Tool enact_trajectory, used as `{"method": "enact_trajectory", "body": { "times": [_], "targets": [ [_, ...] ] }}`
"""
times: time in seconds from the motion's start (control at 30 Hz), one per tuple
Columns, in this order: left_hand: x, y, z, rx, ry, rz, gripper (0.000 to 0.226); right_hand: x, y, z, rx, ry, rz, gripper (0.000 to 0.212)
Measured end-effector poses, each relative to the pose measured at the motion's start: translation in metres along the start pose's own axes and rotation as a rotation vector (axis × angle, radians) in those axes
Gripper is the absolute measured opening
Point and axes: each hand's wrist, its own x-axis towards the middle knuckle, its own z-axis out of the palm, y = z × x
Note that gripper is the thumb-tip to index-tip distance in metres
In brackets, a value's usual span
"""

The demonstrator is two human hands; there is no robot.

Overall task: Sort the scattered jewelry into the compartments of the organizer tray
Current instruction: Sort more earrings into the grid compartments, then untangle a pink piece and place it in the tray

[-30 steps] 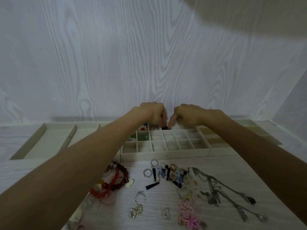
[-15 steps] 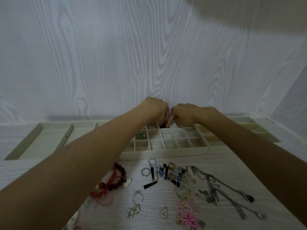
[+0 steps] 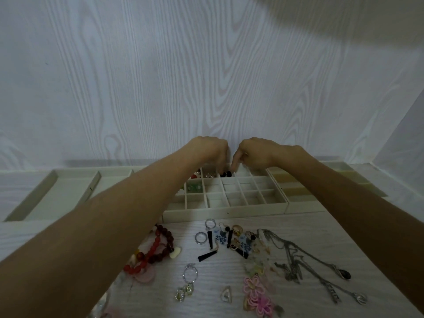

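Head view: both hands, left (image 3: 212, 152) and right (image 3: 257, 153), have stayed together at the far row of the cream gridded organizer tray (image 3: 224, 211), fingers curled down over small black beads (image 3: 226, 173); grip unclear. Placement seems nearly finished. Neighbouring cells hold red and green pieces; scattered jewelry (image 3: 231, 239) waits on the bench.

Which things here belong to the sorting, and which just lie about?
Job: grid tray, black beads, red bracelet, silver ring, chain necklaces, pink flower piece, both hands.
Lying about: long tray, side tray.
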Motion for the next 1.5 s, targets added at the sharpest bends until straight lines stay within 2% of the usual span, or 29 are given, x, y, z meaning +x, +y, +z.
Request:
{"method": "enact_trajectory", "body": {
  "times": [0.33, 0.73, 0.83, 0.93, 1.13, 1.23, 1.4, 1.5],
  "targets": [
    [0.006, -0.003, 0.0, -0.032, -0.03, 0.028, 0.03, 0.0, -0.011, 0.004, -0.035, -0.103, 0.026, 0.037],
    [-0.001, -0.006, -0.004, -0.046, 0.005, 0.032, 0.042, -0.004, -0.015, 0.005, -0.005, -0.1, 0.04, 0.035],
    [-0.016, -0.011, -0.006, -0.1, 0.037, 0.04, 0.046, -0.019, -0.013, 0.0, 0.053, -0.008, -0.009, 0.036],
    [-0.048, -0.016, 0.001, -0.252, 0.173, 0.061, 0.042, -0.049, -0.01, 0.001, 0.103, 0.071, -0.04, 0.028],
    [-0.124, -0.014, 0.041, -0.622, 0.457, 0.035, 0.019, -0.127, -0.018, 0.034, 0.354, 0.256, -0.095, 0.024],
    [-0.156, -0.011, 0.063, -0.725, 0.506, 0.002, 0.016, -0.157, -0.025, 0.06, 0.422, 0.365, -0.108, 0.021],
    [-0.19, -0.01, 0.093, -0.757, 0.551, -0.053, 0.019, -0.185, -0.032, 0.089, 0.557, 0.475, -0.064, 0.02],
    [-0.202, -0.003, 0.102, -0.793, 0.536, 0.022, 0.013, -0.195, -0.036, 0.102, 0.595, 0.509, -0.036, 0.019]
  ]
}}
